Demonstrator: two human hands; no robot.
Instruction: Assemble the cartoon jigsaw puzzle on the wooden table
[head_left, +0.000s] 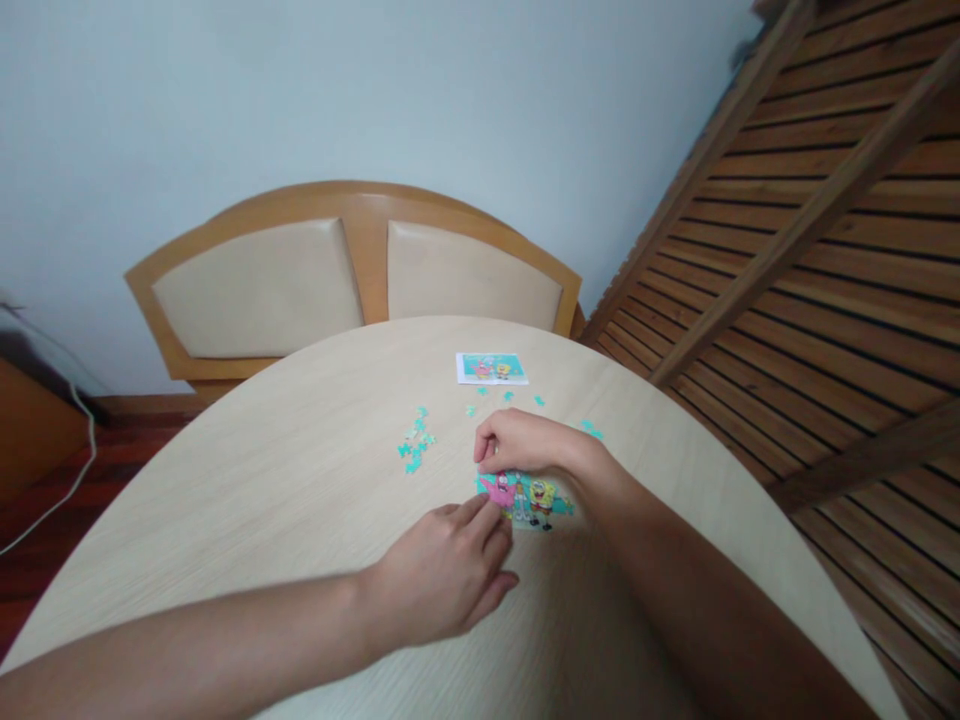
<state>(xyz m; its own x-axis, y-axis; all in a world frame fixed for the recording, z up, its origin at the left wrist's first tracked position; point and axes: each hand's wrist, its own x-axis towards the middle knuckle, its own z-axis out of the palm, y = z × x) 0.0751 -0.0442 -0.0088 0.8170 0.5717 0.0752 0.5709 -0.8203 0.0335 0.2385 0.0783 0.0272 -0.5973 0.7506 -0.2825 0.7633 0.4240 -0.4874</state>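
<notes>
A partly joined cartoon jigsaw puzzle (542,497) lies flat on the table, showing a pink starfish figure and a yellow sponge figure on turquoise. My left hand (450,570) rests at its left edge, fingers stretched onto the pink figure and thumb apart. Above the upper left corner of the puzzle, my right hand (517,442) is closed in a pinch between thumb and forefinger. Whatever is between those fingertips is hidden. Loose turquoise puzzle pieces (416,448) lie in a group to the left, and several single pieces (508,397) are spread beyond my right hand.
A picture card (493,369) with the same figures lies toward the far side of the round table (300,500). More turquoise pieces (592,429) sit right of my right wrist. A padded wooden chair back (373,260) stands behind the table; a slatted wooden panel (810,250) rises at right.
</notes>
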